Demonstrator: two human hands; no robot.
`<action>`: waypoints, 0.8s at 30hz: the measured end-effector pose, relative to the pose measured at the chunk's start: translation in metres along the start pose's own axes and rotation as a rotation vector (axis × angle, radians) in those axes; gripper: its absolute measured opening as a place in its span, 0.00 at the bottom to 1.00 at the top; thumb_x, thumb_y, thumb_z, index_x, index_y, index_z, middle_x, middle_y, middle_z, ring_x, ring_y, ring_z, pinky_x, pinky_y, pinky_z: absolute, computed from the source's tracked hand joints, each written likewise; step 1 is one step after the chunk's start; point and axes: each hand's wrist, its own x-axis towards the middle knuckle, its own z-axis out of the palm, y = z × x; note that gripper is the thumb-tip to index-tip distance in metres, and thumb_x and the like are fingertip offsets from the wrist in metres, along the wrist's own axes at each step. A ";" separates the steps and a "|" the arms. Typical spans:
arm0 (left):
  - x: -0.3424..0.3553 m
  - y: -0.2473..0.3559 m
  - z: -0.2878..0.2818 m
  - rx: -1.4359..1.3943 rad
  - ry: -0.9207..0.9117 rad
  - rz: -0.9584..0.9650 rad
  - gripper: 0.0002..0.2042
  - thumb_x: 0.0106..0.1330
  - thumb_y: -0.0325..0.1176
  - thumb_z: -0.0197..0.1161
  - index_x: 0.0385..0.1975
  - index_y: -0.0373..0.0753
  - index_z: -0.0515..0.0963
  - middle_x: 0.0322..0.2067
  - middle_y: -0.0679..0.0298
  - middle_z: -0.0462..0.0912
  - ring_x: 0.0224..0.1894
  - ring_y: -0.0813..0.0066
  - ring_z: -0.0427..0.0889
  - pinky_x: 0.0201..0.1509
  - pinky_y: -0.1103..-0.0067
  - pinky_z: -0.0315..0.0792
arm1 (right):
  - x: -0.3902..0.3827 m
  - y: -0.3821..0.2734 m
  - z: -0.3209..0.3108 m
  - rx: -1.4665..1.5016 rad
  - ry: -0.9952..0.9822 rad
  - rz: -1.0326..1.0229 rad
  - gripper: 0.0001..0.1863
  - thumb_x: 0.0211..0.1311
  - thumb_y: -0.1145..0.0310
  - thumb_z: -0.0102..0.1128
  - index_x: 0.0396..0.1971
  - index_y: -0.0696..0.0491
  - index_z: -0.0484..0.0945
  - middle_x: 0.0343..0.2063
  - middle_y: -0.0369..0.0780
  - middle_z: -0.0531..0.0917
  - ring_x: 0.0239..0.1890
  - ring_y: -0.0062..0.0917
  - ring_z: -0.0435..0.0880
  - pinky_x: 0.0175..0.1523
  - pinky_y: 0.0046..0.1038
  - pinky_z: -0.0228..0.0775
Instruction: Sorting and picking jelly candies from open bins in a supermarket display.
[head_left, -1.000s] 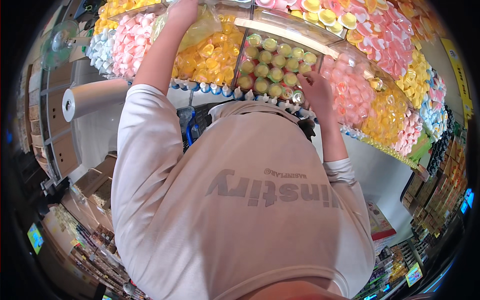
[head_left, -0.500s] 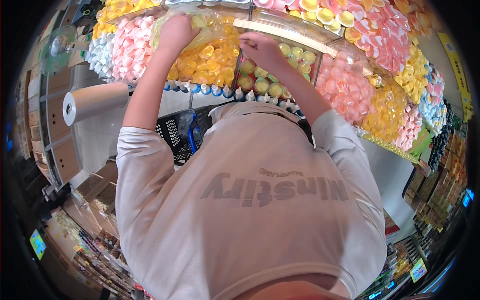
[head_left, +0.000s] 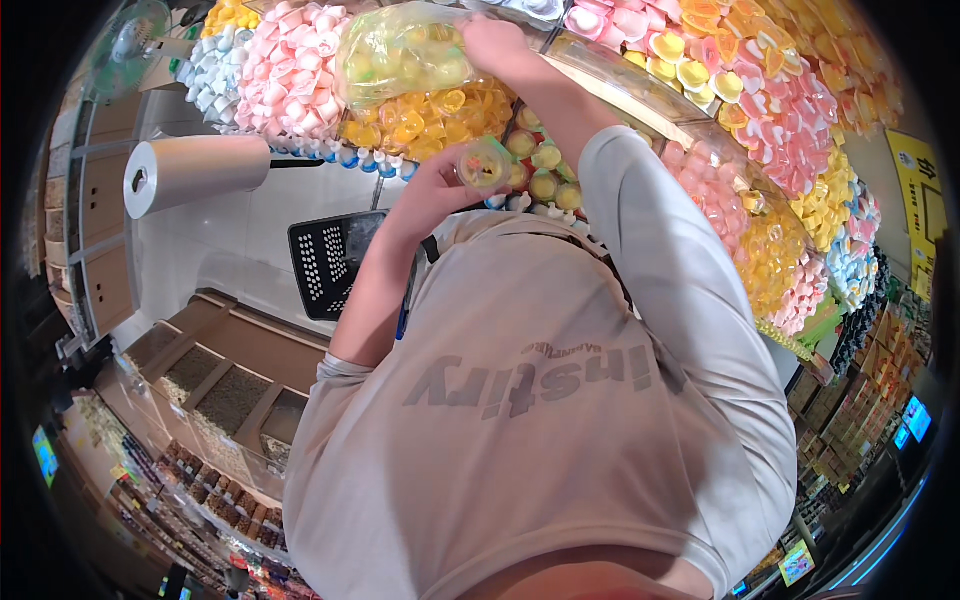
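Note:
My left hand (head_left: 436, 187) is closed on a clear round jelly cup (head_left: 484, 165) with a yellowish-green filling, low over the front compartment of jelly cups (head_left: 545, 155). My right hand (head_left: 495, 45) is closed on the top of a translucent plastic bag (head_left: 400, 60) with several pale green-yellow cups inside. The bag lies over the yellow jelly compartment (head_left: 430, 120), beside a heap of pale pink pieces (head_left: 280, 70).
A roll of bags (head_left: 200, 175) is mounted at the left, under a fan (head_left: 125, 50). A black perforated basket (head_left: 320, 265) is below the display. Bins with wooden dividers (head_left: 230, 390) stand lower left. More colourful compartments (head_left: 770, 130) curve away to the right.
My right hand has moved from the cup compartment up-left onto the bag. My left hand has left the bag and come down-right, now holding a cup. The body has shifted right in view.

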 end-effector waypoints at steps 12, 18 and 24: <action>0.016 -0.051 -0.003 -0.274 -0.479 -0.253 0.34 0.68 0.18 0.59 0.74 0.37 0.56 0.58 0.56 0.77 0.51 0.71 0.84 0.59 0.76 0.76 | 0.005 0.009 0.043 1.006 0.045 0.188 0.21 0.63 0.57 0.61 0.49 0.56 0.79 0.47 0.54 0.83 0.50 0.48 0.83 0.55 0.43 0.74; 0.026 -0.062 0.001 -0.560 -0.506 -0.422 0.28 0.71 0.25 0.58 0.70 0.34 0.62 0.54 0.61 0.78 0.51 0.73 0.81 0.58 0.73 0.76 | -0.016 -0.043 -0.035 0.864 0.178 0.445 0.17 0.61 0.61 0.64 0.44 0.57 0.79 0.43 0.50 0.85 0.45 0.40 0.85 0.54 0.45 0.74; 0.026 -0.066 0.010 -0.395 -0.338 -0.405 0.25 0.71 0.28 0.60 0.67 0.38 0.66 0.47 0.66 0.79 0.43 0.77 0.80 0.51 0.79 0.76 | -0.093 0.012 -0.024 1.269 0.090 0.427 0.25 0.67 0.67 0.62 0.63 0.54 0.72 0.52 0.41 0.82 0.50 0.27 0.84 0.53 0.32 0.76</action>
